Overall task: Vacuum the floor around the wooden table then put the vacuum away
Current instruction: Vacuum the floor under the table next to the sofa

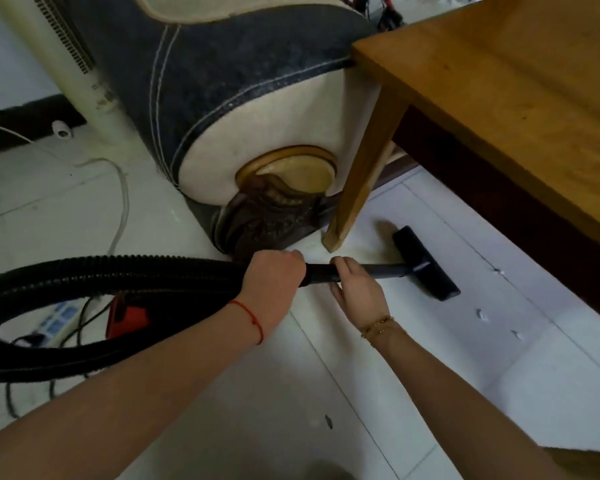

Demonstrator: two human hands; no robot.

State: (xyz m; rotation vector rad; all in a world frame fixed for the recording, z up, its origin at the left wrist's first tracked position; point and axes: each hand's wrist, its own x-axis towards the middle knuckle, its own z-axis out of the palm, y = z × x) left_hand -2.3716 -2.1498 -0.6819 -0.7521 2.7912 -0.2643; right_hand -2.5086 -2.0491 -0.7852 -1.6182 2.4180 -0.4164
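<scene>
Head view: both forearms reach down to a black vacuum wand [368,270] held low over the pale tiled floor [413,393].
Left hand: the left hand [272,280] is fisted round the wand's rear end, where the ribbed black hose [84,271] joins it.
Right hand: the right hand [355,289] holds the wand further forward, thumb over the top and fingers under; how tightly they close I cannot tell.
Floor head: the black floor head [426,263] lies flat on the tiles just beside the table leg [361,168], at the edge of the wooden table [499,81].
Vacuum body: a red part [129,320] shows inside the hose loop at left, near a power strip [58,318] and loose cables.
Debris: small white scraps [482,315] lie on the tiles to the right of the head, not yet picked up.
Stage: judged mid-vacuuming, with putting away still to come.
Risk, leg: a forward push could knock the head against the leg, or against the sofa base [267,223] close behind.
Risk, hose: the loop lies over the cables; pulling it could drag the strip or snag.
Risk, missed spots: the dark space under the table is hidden, so dirt there may go unseen.
</scene>
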